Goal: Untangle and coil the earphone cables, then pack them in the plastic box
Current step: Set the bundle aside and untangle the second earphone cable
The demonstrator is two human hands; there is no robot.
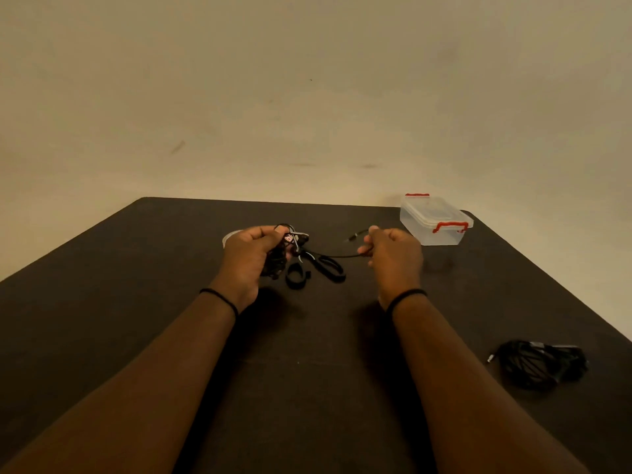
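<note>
Head view, frame centre: left hand (251, 253) clutches earphone tangle (278, 258); right hand (393, 249) pinches cable (337, 256) taut (easing strand free).

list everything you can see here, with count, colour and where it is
table: one, dark brown, fills the lower view
plastic box: one, clear with red clips, lid on, far right of the table
tangled earphone cable: one bunch, black, centre, held between both hands
cable bundle: one, black, near right edge of the table
white round object: one, behind the left hand, mostly hidden
wall: beige, behind the table
left hand: grips the tangled bunch
right hand: pinches the cable's plug end
</note>
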